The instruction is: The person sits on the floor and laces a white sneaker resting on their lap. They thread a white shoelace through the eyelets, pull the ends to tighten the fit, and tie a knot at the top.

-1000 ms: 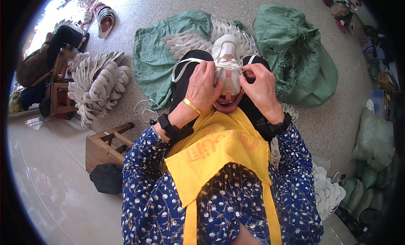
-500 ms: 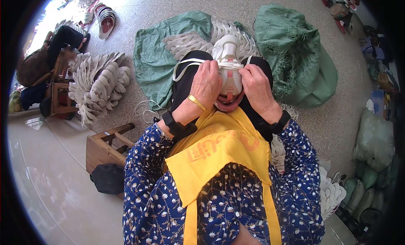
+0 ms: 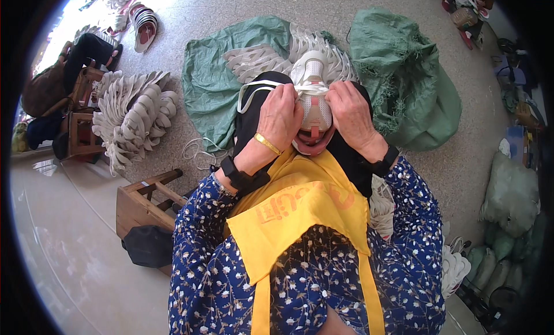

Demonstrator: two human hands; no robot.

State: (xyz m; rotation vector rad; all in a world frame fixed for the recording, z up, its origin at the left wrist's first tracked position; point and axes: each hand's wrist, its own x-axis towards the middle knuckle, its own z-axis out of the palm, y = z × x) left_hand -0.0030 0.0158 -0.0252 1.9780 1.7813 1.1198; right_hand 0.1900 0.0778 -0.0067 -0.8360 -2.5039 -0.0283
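Just around shoe (image 3: pixel 315 113), white stacks (image 3: pixel 258 61), green sack (image 3: pixel 430 98)

Orange lettering (image 3: pixel 306 203), seen upside down, is printed across the yellow apron (image 3: pixel 288 231).

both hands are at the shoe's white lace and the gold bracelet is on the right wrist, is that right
Not quite: the head view shows the gold bracelet on the left wrist, not the right. The left hand and right hand are both at the shoe's white lace, as you say.
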